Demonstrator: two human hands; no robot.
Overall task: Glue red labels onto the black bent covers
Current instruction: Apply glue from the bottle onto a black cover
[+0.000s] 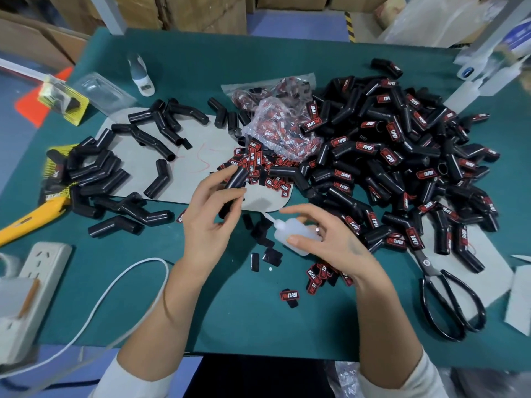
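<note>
Centrally: left hand (211, 209) fingers pinch a glossy black bent cover (235, 179); right hand (321, 239) fingers grip a translucent squeeze bottle (293, 229).

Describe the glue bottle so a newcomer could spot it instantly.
Start at the green mat, near its front middle, where the right hand works. In its grip lies the glue bottle, on its side. Unlike the black covers around, it is small, translucent white, its thin nozzle pointing left.

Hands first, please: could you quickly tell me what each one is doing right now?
Left hand: holds a black bent cover, fingers curled round it.
Right hand: grips the white glue bottle, nozzle pointing towards the cover.
</note>
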